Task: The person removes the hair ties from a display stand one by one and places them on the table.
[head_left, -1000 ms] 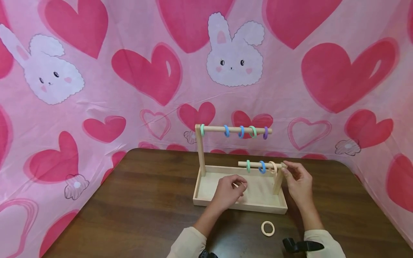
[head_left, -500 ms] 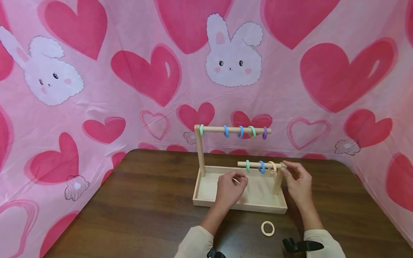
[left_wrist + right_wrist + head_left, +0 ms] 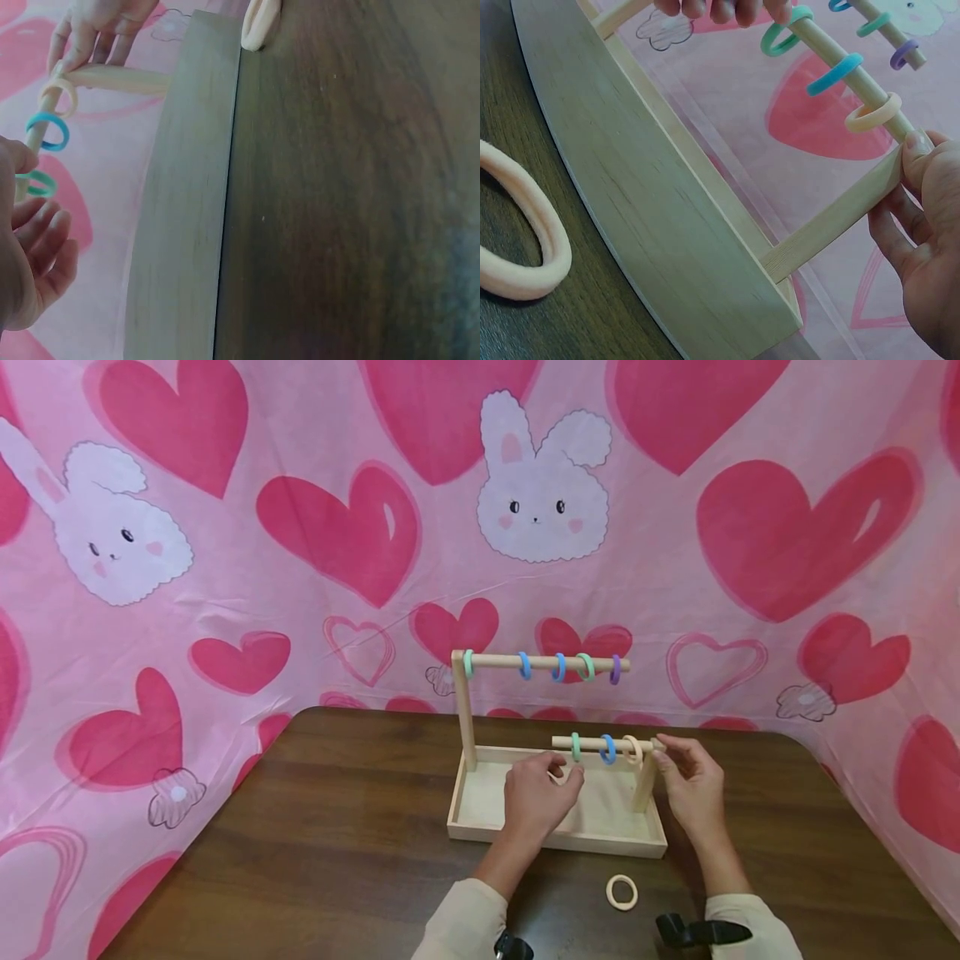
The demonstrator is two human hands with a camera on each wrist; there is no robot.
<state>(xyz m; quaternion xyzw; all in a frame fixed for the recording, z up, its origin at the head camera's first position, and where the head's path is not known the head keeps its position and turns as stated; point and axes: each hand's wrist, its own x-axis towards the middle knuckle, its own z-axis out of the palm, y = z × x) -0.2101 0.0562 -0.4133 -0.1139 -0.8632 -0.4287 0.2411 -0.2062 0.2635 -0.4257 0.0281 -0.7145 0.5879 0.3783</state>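
Observation:
A wooden rack holds two horizontal bars. On its lower bar (image 3: 592,742) hang a green hair tie (image 3: 576,747), a blue hair tie (image 3: 608,749) and a beige hair tie (image 3: 633,749). My left hand (image 3: 540,793) is at that bar's free end, loosely curled, thumb and fingers apart on either side of the green hair tie (image 3: 39,182). In the right wrist view its thumb tip overlaps the green hair tie (image 3: 784,37). My right hand (image 3: 693,777) grips the top of the short post (image 3: 840,214), thumb in front, where the lower bar joins it.
Several green, blue and purple hair ties hang on the upper bar (image 3: 498,660) behind. Below the bars is the rack's shallow tray (image 3: 562,841). A loose beige hair tie (image 3: 622,892) lies on the dark wooden table (image 3: 315,860) in front. A pink heart-patterned cloth (image 3: 435,568) stands behind.
My left hand has moved slightly up and right, and its thumb has spread away from the fingers towards the green hair tie. The right hand stays on the post.

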